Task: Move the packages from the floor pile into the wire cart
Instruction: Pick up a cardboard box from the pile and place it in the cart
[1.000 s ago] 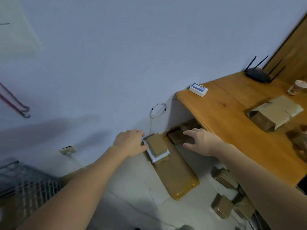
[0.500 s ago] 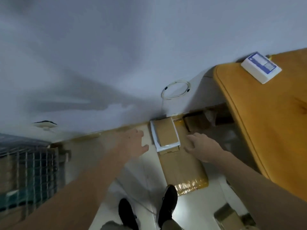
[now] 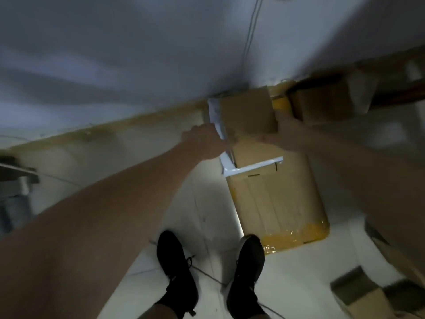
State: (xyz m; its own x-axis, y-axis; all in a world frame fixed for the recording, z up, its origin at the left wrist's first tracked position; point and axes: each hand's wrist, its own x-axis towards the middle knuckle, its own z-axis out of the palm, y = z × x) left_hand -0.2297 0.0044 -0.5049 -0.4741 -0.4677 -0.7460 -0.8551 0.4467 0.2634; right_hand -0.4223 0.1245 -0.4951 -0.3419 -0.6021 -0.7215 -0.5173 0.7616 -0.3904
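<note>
A small brown box (image 3: pixel 246 111) lies on a flat white package (image 3: pixel 253 167), and both rest on a long brown taped package (image 3: pixel 276 203) on the floor by the wall. My left hand (image 3: pixel 204 145) grips the left edge of the white package. My right hand (image 3: pixel 284 133) holds the near right side of the small brown box, thumb across its top. The wire cart (image 3: pixel 13 178) is a blur at the far left edge. Motion blur hides the fingertips.
More brown boxes (image 3: pixel 322 104) sit against the wall at the right, under the table. Another small box (image 3: pixel 358 293) lies on the tiles at the bottom right. My two black shoes (image 3: pixel 177 272) stand just short of the long package. A thin cable (image 3: pixel 251 31) runs down the wall.
I have bent lower and closer to the pile. Both hands moved in from beside the stack and now hold its top packages on the left and right.
</note>
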